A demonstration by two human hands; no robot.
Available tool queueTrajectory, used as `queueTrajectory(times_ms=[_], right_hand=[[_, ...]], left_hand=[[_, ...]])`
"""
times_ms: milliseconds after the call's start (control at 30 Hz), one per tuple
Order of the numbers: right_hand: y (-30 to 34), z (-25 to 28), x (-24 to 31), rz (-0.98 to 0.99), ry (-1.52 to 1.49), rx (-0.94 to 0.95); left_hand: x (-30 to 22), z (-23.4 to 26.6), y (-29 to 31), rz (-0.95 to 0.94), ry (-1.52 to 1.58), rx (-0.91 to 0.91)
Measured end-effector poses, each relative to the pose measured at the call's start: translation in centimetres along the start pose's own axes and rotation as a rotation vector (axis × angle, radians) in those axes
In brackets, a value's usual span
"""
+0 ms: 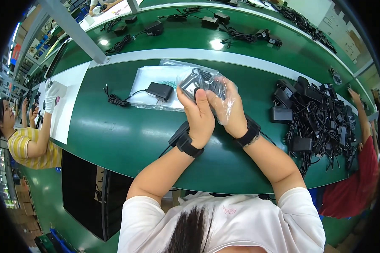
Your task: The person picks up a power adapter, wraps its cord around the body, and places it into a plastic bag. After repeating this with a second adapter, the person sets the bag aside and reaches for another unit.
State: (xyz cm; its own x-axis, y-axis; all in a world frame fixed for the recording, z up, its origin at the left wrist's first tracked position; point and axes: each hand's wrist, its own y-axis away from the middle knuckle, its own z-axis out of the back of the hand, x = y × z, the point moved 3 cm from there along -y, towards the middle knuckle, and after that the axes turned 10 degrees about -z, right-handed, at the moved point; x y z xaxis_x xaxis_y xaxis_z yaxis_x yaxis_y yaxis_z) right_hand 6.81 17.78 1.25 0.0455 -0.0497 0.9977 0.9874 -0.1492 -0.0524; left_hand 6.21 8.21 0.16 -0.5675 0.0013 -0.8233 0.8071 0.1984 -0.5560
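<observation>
Both my hands are raised over the green table, closed around a clear plastic bag (229, 96) that has a black power adapter with its coiled cable (203, 76) inside. My left hand (197, 113) grips the bag from the left, its thumb across the front. From the right, my right hand (231, 105) holds the crinkled side of the bag. Left of my hands, another black power adapter (159, 90) rests on a stack of flat clear bags (144, 76); its bundled cable (115, 100) trails off onto the table.
A large heap of black adapters and cables (314, 114) lies at the right. Beyond a pale divider, more adapters (210, 21) sit on a green belt. A grey post (78, 31) stands at far left. One person in yellow (36, 147) is at left, another in red (356, 181) at right.
</observation>
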Motion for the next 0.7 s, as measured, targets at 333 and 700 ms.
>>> queueTrajectory(times_ms=[333,700], right_hand=[[-0.4,-0.1,-1.2,0.061,0.048,0.075],[-1.8,2.9,-0.1,0.345,0.325,0.295]], left_hand=[[-0.2,0.0,0.7,-0.064,0.112,0.024],[0.6,0.2,-1.7,0.528,0.665,0.289]])
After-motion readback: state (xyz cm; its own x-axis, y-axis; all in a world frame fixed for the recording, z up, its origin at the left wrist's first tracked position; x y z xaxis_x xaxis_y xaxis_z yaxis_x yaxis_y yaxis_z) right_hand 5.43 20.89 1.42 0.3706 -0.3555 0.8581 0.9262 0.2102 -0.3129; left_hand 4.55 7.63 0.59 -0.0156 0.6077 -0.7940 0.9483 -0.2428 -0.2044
